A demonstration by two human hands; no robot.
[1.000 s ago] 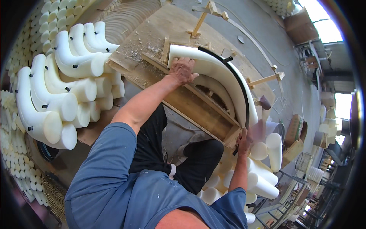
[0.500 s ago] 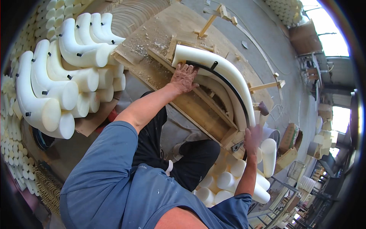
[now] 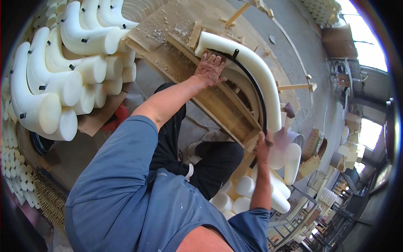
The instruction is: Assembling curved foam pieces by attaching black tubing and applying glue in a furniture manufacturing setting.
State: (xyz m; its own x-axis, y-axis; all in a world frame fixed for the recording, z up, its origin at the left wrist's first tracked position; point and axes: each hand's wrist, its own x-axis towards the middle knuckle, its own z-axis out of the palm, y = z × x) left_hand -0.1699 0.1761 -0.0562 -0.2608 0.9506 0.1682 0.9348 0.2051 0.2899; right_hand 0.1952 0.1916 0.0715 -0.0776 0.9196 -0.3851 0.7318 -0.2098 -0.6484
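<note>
A thick white curved tube (image 3: 252,63) lies against a wooden form (image 3: 235,117) on the bench. Along its inner side bends a long black strip (image 3: 255,82), now standing apart from the tube toward its near end. A short black peg (image 3: 236,53) shows near the strip's far part. My left hand (image 3: 211,70) rests spread and flat at the far end of the strip, over the form's inner edge; what lies beneath the palm is hidden. My right hand (image 3: 263,147) is closed round the strip near its other end, and a short length sticks out below the fist.
Stacked white bent tubes with black pegs (image 3: 58,88) stand at the left. More white tubes (image 3: 273,191) lie below the right forearm. Wood shavings (image 3: 157,31) litter the bench (image 3: 176,21). A dark red rounded object (image 3: 289,110) sits beyond the tube's near end.
My right hand has moved left and toward me, now gripping the strip, whose near part has come away from the tube. The left hand stays at the far end.
</note>
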